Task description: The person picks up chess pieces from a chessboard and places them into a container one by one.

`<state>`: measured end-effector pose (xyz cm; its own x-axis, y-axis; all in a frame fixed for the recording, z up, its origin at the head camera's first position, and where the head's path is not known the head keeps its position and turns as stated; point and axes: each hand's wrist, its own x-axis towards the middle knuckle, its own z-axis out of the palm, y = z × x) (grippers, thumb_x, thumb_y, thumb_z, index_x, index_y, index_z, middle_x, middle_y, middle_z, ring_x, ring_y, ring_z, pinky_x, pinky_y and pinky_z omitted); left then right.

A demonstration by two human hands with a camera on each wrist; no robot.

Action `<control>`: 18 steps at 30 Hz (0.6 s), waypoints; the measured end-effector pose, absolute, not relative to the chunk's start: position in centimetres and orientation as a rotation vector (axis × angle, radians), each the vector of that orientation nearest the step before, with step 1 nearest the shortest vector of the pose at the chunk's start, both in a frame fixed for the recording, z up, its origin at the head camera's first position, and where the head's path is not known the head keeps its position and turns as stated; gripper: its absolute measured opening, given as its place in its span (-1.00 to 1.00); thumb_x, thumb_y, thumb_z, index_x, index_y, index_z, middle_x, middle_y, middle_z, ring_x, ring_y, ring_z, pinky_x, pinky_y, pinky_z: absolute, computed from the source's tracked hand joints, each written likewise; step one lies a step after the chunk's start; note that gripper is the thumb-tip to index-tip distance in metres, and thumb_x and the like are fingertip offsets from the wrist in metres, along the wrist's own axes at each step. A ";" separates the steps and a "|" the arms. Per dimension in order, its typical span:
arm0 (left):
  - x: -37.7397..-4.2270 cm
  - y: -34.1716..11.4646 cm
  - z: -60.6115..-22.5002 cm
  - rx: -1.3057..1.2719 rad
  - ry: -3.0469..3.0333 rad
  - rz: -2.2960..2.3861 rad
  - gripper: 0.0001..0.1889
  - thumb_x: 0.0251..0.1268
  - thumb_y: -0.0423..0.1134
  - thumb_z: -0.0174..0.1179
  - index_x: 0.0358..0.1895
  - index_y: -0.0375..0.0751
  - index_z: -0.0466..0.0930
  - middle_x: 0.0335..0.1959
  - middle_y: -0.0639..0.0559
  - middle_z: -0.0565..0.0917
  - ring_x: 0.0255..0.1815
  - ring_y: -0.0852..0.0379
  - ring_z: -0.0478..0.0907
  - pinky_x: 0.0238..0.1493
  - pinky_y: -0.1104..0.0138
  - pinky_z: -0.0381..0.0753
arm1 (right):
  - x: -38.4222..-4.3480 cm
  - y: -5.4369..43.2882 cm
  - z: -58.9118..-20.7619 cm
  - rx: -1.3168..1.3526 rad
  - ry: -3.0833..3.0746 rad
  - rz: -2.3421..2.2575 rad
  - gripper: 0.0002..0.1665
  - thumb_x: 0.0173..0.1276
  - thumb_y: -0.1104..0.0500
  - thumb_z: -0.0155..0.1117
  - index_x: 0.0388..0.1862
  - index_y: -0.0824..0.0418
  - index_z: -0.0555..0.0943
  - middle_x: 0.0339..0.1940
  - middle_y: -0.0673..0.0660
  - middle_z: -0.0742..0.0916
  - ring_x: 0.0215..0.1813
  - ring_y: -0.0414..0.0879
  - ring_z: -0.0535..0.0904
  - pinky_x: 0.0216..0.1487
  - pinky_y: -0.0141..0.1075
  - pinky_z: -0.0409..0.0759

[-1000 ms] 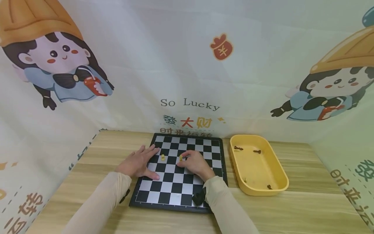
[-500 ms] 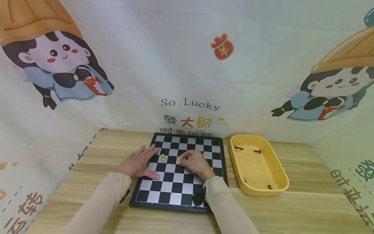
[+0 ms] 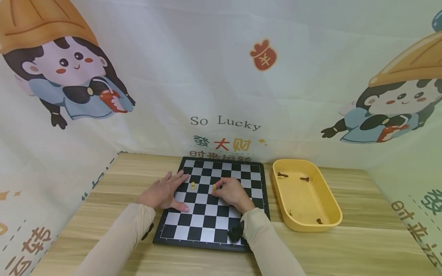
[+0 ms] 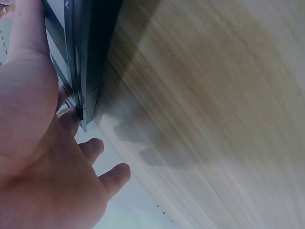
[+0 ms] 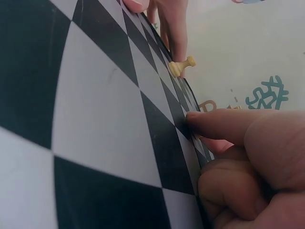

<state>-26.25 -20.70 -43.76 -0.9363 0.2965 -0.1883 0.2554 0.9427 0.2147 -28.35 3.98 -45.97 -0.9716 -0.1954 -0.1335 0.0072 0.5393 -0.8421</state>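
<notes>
A black-and-white chessboard (image 3: 203,221) lies on the wooden table. My left hand (image 3: 161,193) rests at its left edge, fingers and thumb spread over the rim. Near the middle of the board, my right hand (image 3: 230,193) pinches a small yellow chess piece (image 3: 214,186) between thumb and finger. Another yellow chess piece (image 3: 193,185) stands upright between the two hands; its flared top shows in the right wrist view (image 5: 182,67). There the right thumb hides most of the pinched piece. The left wrist view shows the left fingers (image 4: 116,179) past the board's edge.
Right of the board stands a yellow tray (image 3: 310,227) with several small pieces in it, some dark brown (image 3: 304,179). A printed cloth backdrop (image 3: 221,84) rises behind the table and along its sides.
Between the first frame and the second, the right thumb shifts slightly toward the pinched chess piece. The left hand, the other chess piece and the board stay in place.
</notes>
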 end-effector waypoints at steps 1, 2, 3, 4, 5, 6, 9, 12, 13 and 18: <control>-26.2 -20.7 -43.7 0.418 2.884 0.275 0.29 -0.20 0.47 0.42 0.64 -0.07 0.09 0.70 -0.16 0.03 0.67 -0.42 -0.06 0.57 -0.34 0.09 | -28.4 4.0 -46.0 -0.159 2.561 -1.410 -0.83 0.21 0.14 0.52 -0.28 0.15 0.72 -0.10 0.11 0.76 -0.32 -0.09 0.44 -0.33 -0.34 0.37; -26.3 -20.7 -43.7 0.413 2.882 0.279 0.29 -0.20 0.47 0.42 0.64 -0.06 0.08 0.70 -0.15 0.02 0.67 -0.41 -0.07 0.58 -0.33 0.08 | -28.4 4.0 -46.0 -0.159 2.560 -1.414 -0.82 0.21 0.13 0.53 -0.27 0.15 0.72 -0.10 0.11 0.76 -0.31 -0.09 0.44 -0.32 -0.35 0.38; -26.2 -20.8 -43.7 0.410 2.881 0.282 0.29 -0.20 0.47 0.42 0.64 -0.06 0.08 0.70 -0.15 0.02 0.67 -0.41 -0.07 0.58 -0.33 0.08 | -28.4 4.0 -46.0 -0.154 2.559 -1.416 -0.82 0.21 0.12 0.53 -0.27 0.14 0.72 -0.09 0.11 0.76 -0.30 -0.08 0.45 -0.31 -0.35 0.38; -26.2 -20.8 -43.7 0.407 2.879 0.285 0.29 -0.20 0.47 0.42 0.64 -0.06 0.08 0.70 -0.15 0.02 0.68 -0.41 -0.08 0.59 -0.33 0.07 | -28.4 4.0 -46.0 -0.154 2.558 -1.419 -0.82 0.21 0.12 0.53 -0.27 0.15 0.72 -0.08 0.11 0.76 -0.28 -0.08 0.46 -0.30 -0.35 0.39; -26.2 -20.7 -43.7 0.407 2.879 0.285 0.29 -0.20 0.47 0.42 0.64 -0.07 0.08 0.70 -0.16 0.02 0.67 -0.42 -0.08 0.58 -0.33 0.07 | -28.3 4.0 -46.0 -0.152 2.557 -1.421 -0.81 0.21 0.11 0.53 -0.27 0.15 0.72 -0.07 0.11 0.76 -0.27 -0.08 0.47 -0.28 -0.35 0.40; -26.2 -20.7 -43.7 0.401 2.874 0.288 0.29 -0.20 0.46 0.42 0.64 -0.06 0.08 0.70 -0.16 0.01 0.68 -0.41 -0.09 0.59 -0.32 0.06 | -28.3 4.0 -46.0 -0.152 2.553 -1.424 -0.81 0.21 0.11 0.53 -0.26 0.15 0.72 -0.08 0.10 0.76 -0.26 -0.08 0.47 -0.28 -0.35 0.40; -26.1 -20.7 -43.6 0.397 2.868 0.294 0.30 -0.20 0.46 0.43 0.64 -0.06 0.08 0.70 -0.16 0.01 0.68 -0.41 -0.09 0.59 -0.32 0.05 | -28.2 4.0 -46.1 -0.149 2.543 -1.436 -0.80 0.22 0.11 0.52 -0.26 0.16 0.71 -0.25 0.04 0.72 -0.30 -0.10 0.46 -0.30 -0.36 0.40; -26.1 -20.7 -43.6 0.399 2.872 0.297 0.29 -0.20 0.45 0.43 0.64 -0.07 0.08 0.70 -0.16 0.02 0.67 -0.42 -0.08 0.59 -0.33 0.07 | -28.1 4.1 -46.2 -0.163 2.532 -1.456 -0.79 0.22 0.10 0.52 -0.25 0.17 0.70 -0.52 -0.04 0.58 -0.44 -0.14 0.39 -0.40 -0.37 0.35; -26.1 -20.7 -43.6 0.401 2.875 0.296 0.29 -0.19 0.45 0.43 0.64 -0.07 0.09 0.70 -0.16 0.02 0.67 -0.42 -0.07 0.58 -0.33 0.07 | -28.1 4.2 -46.3 -0.170 2.529 -1.464 -0.78 0.22 0.10 0.52 -0.25 0.17 0.70 -0.58 -0.06 0.53 -0.48 -0.15 0.36 -0.43 -0.37 0.32; -26.0 -20.6 -43.5 0.399 2.869 0.295 0.29 -0.18 0.46 0.43 0.64 -0.06 0.08 0.70 -0.16 0.01 0.68 -0.42 -0.08 0.59 -0.32 0.06 | -27.9 4.3 -46.4 -0.220 2.502 -1.493 -0.77 0.23 0.12 0.51 -0.22 0.19 0.69 -0.70 -0.10 0.42 -0.59 -0.19 0.28 -0.53 -0.38 0.27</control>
<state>-26.04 -20.64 -43.49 -0.9367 0.2898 -0.1967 0.2437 0.9426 0.2284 -27.95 4.34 -46.42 -0.9649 -0.2383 -0.1102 -0.0161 0.4728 -0.8810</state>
